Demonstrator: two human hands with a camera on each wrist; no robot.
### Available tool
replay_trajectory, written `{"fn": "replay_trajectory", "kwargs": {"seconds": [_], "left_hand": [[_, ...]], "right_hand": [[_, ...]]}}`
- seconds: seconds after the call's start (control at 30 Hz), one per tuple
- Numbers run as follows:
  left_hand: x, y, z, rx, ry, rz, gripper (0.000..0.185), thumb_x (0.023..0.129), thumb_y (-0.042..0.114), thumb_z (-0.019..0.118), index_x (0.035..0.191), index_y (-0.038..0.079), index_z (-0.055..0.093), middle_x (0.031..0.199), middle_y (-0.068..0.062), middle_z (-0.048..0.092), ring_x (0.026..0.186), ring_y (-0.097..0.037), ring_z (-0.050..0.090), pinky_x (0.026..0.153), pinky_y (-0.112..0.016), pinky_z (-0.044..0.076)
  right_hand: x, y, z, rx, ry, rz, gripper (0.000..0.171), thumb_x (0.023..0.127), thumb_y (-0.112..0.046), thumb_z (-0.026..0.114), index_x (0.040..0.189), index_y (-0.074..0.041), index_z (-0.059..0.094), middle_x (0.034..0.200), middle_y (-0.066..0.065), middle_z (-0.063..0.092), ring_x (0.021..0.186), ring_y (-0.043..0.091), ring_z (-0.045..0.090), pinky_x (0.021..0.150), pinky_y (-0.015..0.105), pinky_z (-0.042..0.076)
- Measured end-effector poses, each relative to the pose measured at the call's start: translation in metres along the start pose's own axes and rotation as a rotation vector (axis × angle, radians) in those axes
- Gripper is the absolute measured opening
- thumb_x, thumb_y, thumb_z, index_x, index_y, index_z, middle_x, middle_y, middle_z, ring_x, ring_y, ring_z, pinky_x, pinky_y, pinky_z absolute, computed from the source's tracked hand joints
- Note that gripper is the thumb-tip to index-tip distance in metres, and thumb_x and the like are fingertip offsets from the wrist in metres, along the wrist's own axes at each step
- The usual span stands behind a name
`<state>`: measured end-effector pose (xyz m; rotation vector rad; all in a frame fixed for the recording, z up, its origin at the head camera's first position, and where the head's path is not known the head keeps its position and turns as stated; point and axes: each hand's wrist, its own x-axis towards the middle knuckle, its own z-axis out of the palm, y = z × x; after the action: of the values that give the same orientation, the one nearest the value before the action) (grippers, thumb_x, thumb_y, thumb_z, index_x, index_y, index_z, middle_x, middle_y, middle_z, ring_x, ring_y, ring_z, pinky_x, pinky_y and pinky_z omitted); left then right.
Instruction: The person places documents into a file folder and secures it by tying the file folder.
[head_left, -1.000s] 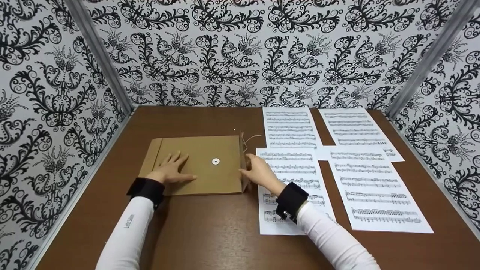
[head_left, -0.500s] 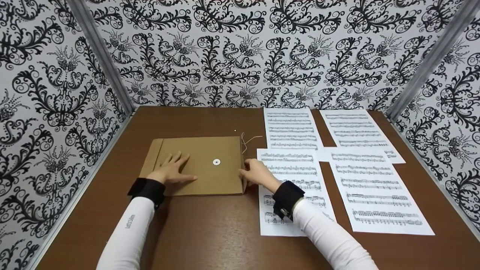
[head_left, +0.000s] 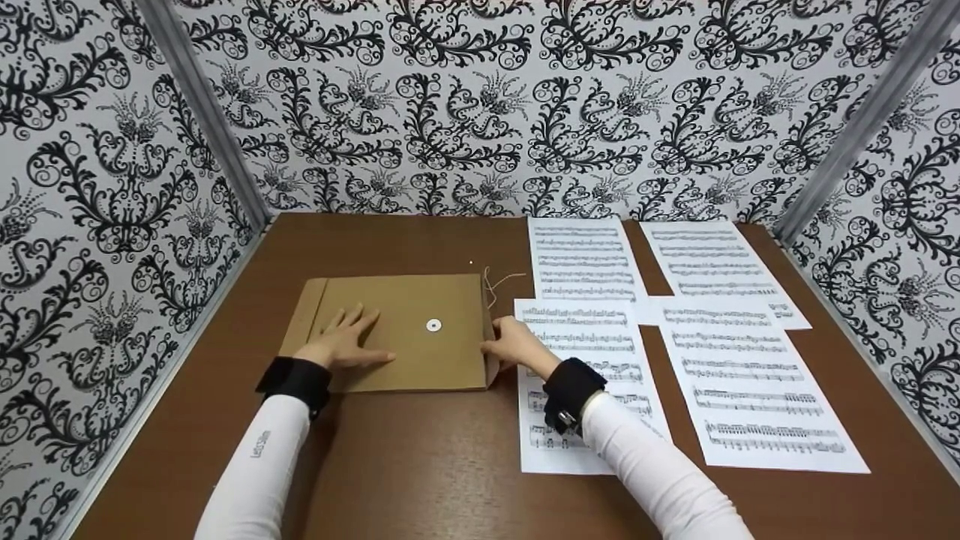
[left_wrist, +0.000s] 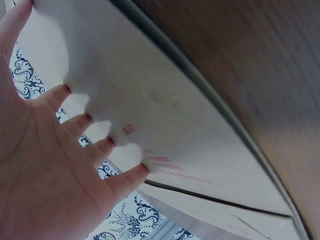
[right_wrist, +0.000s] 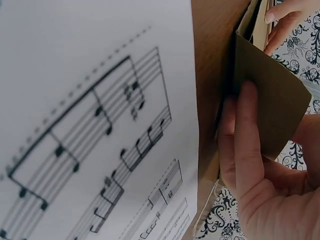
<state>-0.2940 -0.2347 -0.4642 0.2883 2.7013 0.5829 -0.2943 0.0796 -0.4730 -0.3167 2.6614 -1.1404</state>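
A brown kraft document envelope (head_left: 409, 300) lies flat on the table, with a white button disc (head_left: 433, 325) on its upper face. My left hand (head_left: 345, 343) rests on its left half, fingers spread and straight. At the envelope's right end, my right hand (head_left: 521, 349) holds the raised flap (head_left: 491, 369). In the right wrist view, the fingers (right_wrist: 247, 132) lie along one face of that flap, with the thumb on its far side. A thin string (head_left: 504, 279) trails from the flap's back end. Red print (left_wrist: 165, 162) shows near the left fingertips in the left wrist view.
Sheets of printed music cover the table's right side: a front left sheet (head_left: 577, 390), a front right sheet (head_left: 757, 397), a back left sheet (head_left: 577, 259) and a back right sheet (head_left: 705, 255). My right forearm passes over the front left one. Patterned walls (head_left: 465, 112) enclose the table.
The right hand has shifted slightly toward me along the envelope's right end, and the flap's angle has altered a little. The left hand stays in place.
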Motion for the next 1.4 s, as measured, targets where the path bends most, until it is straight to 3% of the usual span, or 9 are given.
{"fn": "replay_trajectory", "kwargs": {"seconds": [0.1,0.33,0.43,0.73,1.0,1.13,1.2,1.3,1.4], "left_hand": [[0.001,-0.001,0.000,0.002,0.004,0.001,0.100,0.090,0.060,0.066,0.164,0.012,0.020,0.172,-0.025,0.005,0.157,-0.054,0.001,0.123,-0.076,0.009],[0.003,-0.003,0.002,-0.005,0.006,0.007,0.100,0.090,0.059,0.067,0.164,0.013,0.020,0.172,-0.025,0.005,0.158,-0.054,0.001,0.122,-0.076,0.008],[0.004,-0.004,0.002,0.010,0.008,0.017,0.101,0.088,0.061,0.068,0.164,0.012,0.021,0.172,-0.026,0.007,0.157,-0.055,0.003,0.122,-0.076,0.009],[0.006,-0.007,0.000,-0.005,0.004,0.029,0.102,0.088,0.061,0.069,0.164,0.012,0.023,0.171,-0.026,0.007,0.157,-0.055,0.003,0.122,-0.076,0.008],[0.008,-0.008,-0.002,-0.036,0.010,0.015,0.101,0.088,0.062,0.068,0.164,0.013,0.022,0.172,-0.026,0.006,0.157,-0.055,0.000,0.122,-0.076,0.008],[0.008,-0.010,-0.003,-0.048,0.019,0.019,0.099,0.089,0.062,0.066,0.164,0.012,0.023,0.171,-0.027,0.006,0.157,-0.054,0.000,0.123,-0.075,0.009],[0.009,-0.012,-0.003,-0.055,0.021,0.017,0.099,0.090,0.062,0.065,0.164,0.012,0.022,0.171,-0.027,0.005,0.158,-0.054,0.000,0.123,-0.075,0.009],[0.009,-0.013,-0.004,-0.063,0.025,0.012,0.099,0.091,0.065,0.063,0.164,0.013,0.021,0.171,-0.027,0.004,0.158,-0.053,-0.001,0.123,-0.075,0.009],[0.008,-0.015,-0.005,-0.078,0.021,0.020,0.098,0.093,0.064,0.060,0.165,0.013,0.019,0.172,-0.027,0.002,0.158,-0.054,-0.002,0.124,-0.074,0.008]], "right_hand": [[0.001,0.001,-0.001,0.017,-0.011,0.016,0.019,0.091,-0.005,0.070,0.103,0.009,0.067,0.098,0.027,0.072,0.079,0.041,0.075,0.058,0.031,0.062],[0.000,0.004,-0.004,-0.023,0.007,-0.012,0.022,0.089,-0.005,0.073,0.105,0.009,0.069,0.098,0.025,0.075,0.070,0.018,0.066,0.064,0.026,0.058],[-0.003,0.004,-0.007,0.011,-0.005,-0.033,0.022,0.090,-0.003,0.069,0.108,0.011,0.069,0.099,0.027,0.074,0.073,0.018,0.068,0.065,0.025,0.058],[-0.006,0.006,-0.011,0.225,-0.038,-0.059,0.025,0.092,0.003,0.062,0.114,0.014,0.064,0.099,0.031,0.074,0.061,0.005,0.062,0.056,0.020,0.057],[-0.010,0.002,-0.013,0.353,0.003,-0.069,0.042,0.093,0.003,0.062,0.133,0.013,0.057,0.106,0.031,0.074,0.063,0.000,0.059,0.064,0.015,0.052],[-0.011,0.000,-0.014,0.474,0.009,-0.056,0.049,0.093,0.005,0.062,0.140,0.014,0.051,0.118,0.032,0.071,0.070,0.000,0.063,0.069,0.015,0.055],[-0.012,-0.001,-0.014,0.537,0.006,-0.054,0.048,0.093,0.005,0.062,0.139,0.014,0.051,0.117,0.028,0.073,0.075,0.000,0.065,0.072,0.015,0.056],[-0.012,-0.002,-0.014,0.595,0.006,-0.052,0.047,0.094,0.005,0.062,0.139,0.013,0.051,0.101,0.013,0.077,0.071,-0.001,0.063,0.066,0.014,0.053],[-0.014,-0.003,-0.013,0.644,0.004,-0.053,0.048,0.094,0.003,0.062,0.141,0.011,0.051,0.097,0.003,0.077,0.070,-0.001,0.064,0.065,0.014,0.052]]}}
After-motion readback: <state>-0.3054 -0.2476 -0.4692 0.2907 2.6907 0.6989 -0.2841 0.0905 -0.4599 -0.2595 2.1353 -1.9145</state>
